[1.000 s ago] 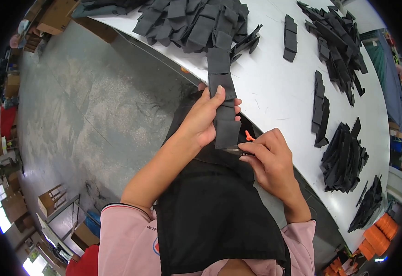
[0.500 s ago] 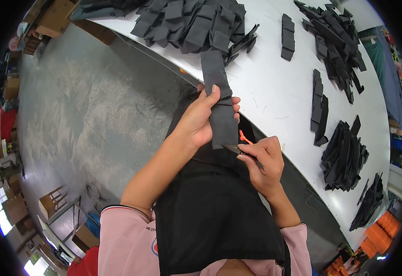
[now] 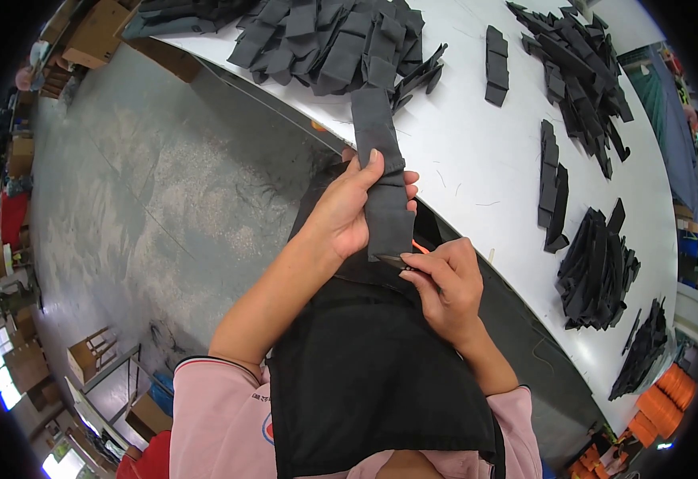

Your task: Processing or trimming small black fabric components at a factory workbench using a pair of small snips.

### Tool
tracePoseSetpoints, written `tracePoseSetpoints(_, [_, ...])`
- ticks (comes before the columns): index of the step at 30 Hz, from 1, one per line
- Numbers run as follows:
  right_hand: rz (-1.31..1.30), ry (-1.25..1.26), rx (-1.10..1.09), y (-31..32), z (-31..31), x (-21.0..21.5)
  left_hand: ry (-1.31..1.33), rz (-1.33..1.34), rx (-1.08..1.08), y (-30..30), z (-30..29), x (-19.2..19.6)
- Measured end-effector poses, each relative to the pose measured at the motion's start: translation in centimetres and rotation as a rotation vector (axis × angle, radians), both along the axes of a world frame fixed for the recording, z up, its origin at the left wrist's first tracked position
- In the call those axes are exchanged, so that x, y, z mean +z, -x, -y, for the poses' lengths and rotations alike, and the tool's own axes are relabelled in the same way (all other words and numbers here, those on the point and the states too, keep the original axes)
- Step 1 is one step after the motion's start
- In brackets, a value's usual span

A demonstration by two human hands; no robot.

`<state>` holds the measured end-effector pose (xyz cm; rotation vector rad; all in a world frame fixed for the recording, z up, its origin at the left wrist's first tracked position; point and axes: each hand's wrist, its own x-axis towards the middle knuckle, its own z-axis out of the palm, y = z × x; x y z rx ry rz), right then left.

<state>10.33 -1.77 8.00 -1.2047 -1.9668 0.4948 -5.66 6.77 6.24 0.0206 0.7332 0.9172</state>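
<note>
Overhead, left hand (image 3: 349, 211) grips dark fabric strip (image 3: 382, 164).

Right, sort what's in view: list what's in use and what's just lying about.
In use: dark strip held in left hand; orange-handled snips in right hand.
Lying about: pile of dark pieces, strip stacks, white table, orange spools.

Long dark-grey fabric strip (image 3: 385, 180), lengthwise over table edge, orange-handled snips (image 3: 407, 255) at its near end.
</note>
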Motion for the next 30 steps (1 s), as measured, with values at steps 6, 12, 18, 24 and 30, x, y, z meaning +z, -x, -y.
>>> tracePoseSetpoints(6, [-0.06, 0.025, -0.022, 0.0, 0.3, 0.2, -0.003, -0.002, -0.019, 0.2, 0.1, -0.6])
tracePoseSetpoints(12, [0.015, -0.016, -0.009, 0.2, -0.1, 0.2, -0.035, -0.014, -0.011, 0.1, -0.3, -0.2])
tracePoseSetpoints(18, [-0.019, 0.033, 0.006, 0.0, -0.9, 0.1, -0.006, -0.025, -0.037, 0.3, -0.9, 0.1])
tracePoseSetpoints(24, [-0.303, 0.428, -0.135, -2.0, -1.5, 2.0, -0.291, -0.153, -0.108, 0.1, -0.1, -0.2])
tracePoseSetpoints(30, [-0.263, 0.385, 0.026, -0.1, -2.9, -2.7, -0.308, -0.168, -0.14, -0.6, 0.8, -0.8])
